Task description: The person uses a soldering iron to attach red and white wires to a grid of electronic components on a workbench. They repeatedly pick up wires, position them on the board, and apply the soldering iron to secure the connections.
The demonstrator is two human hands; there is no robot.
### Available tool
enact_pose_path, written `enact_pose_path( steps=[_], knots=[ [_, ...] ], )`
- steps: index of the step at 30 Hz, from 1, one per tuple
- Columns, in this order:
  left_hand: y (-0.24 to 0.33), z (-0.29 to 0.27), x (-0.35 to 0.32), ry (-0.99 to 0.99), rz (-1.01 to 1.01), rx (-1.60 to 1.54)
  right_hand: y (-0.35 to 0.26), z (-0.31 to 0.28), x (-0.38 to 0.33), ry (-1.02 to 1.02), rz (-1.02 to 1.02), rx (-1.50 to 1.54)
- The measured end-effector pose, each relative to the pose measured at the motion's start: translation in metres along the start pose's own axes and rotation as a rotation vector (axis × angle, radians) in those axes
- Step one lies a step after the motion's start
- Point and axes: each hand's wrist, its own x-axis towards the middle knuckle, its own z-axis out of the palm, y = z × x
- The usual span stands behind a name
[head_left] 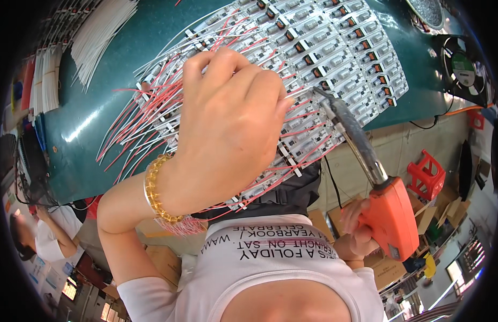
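A panel of small white circuit boards (350, 72) lies on the green table, with rows of components on it. Red and white wires (128, 126) run from its left part. Above the panel, my left hand (227, 107) is closed, pinching a thin white wire (299, 94) between thumb and fingers. My right hand (359, 228) grips the orange-red handle of a soldering iron (393, 217), its finger placement partly hidden. The iron's dark tip is at the boards, close beside the wire end; whether they touch I cannot tell.
On the green table (71, 161), a bundle of loose white wires (101, 40) lies at far left. A round metal dish (427, 13) and a black fan (463, 70) stand at right. Beyond the edge are a red stool (427, 174) and cardboard boxes (163, 262). Another person (58, 233) sits at left.
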Motion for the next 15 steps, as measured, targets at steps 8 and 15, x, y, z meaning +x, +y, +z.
enact_pose_path(
  steps=[8, 15],
  knots=[
    [0.001, 0.002, -0.001, 0.018, 0.008, 0.004, -0.007, 0.020, 0.005, 0.120, 0.050, 0.317],
    [-0.001, 0.003, -0.003, 0.038, 0.018, 0.009, -0.013, 0.022, 0.005, 0.092, 0.160, 0.051]
  ],
)
